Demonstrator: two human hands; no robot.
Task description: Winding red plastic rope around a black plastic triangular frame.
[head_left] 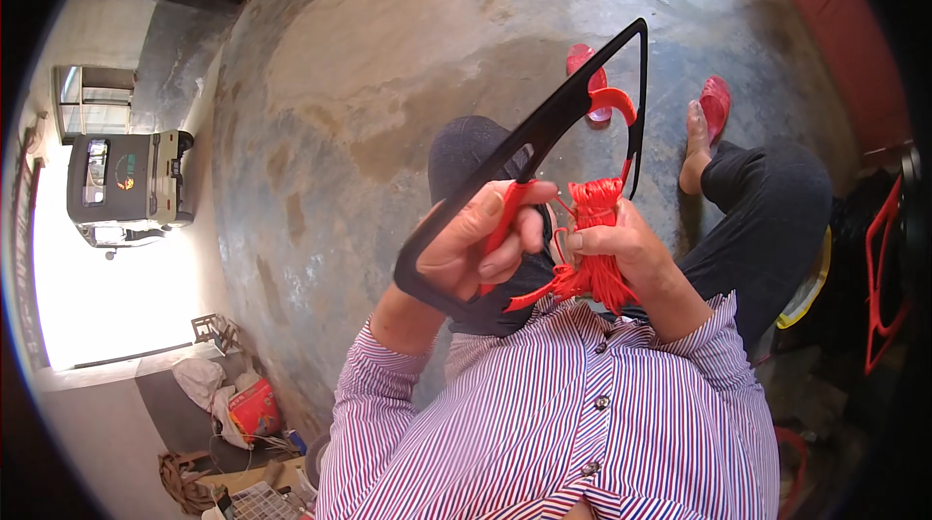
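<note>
Black hanger (568, 112) w/ red hook sat above my lap; my left hand (476, 243) gripped its lower bar, fingers curled tight. Right hand (621, 243) closed round a bundle of red cord (594, 229) just beside it. Red-and-white bag (254, 410) lay lower left by the wall, near a white sack (199, 379). Red sandals (715, 104) on stained concrete floor (369, 83); bright doorway (107, 297) far left.

At frame centre, the left hand (481, 238) is gripping a black frame (544, 132), while the right hand (621, 243) is clutching a red cord bundle (594, 229) beside it.
</note>
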